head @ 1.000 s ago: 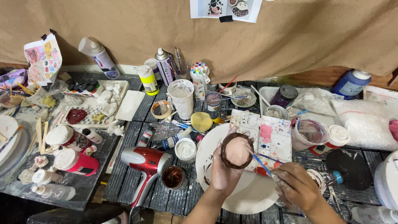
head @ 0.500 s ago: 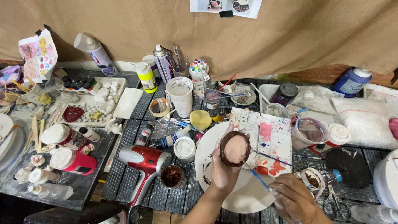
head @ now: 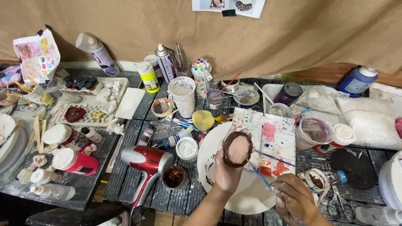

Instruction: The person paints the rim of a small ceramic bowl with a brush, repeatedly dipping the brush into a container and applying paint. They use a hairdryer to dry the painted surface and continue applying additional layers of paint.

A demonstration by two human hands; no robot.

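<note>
Left hand (head: 228, 171) cups the small oval clay piece with the dark brown rim (head: 237, 148) above the white round plate (head: 234, 196) near the desk's front edge. Right hand (head: 295, 201) pinches a thin blue-handled brush (head: 258, 173); its tip, loaded, could smear the pink face.

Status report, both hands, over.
Left hand holding small oval clay piece, brown rim, above white plate. Right hand gripping thin blue brush, tip at piece's edge. Nothing between them.
</note>
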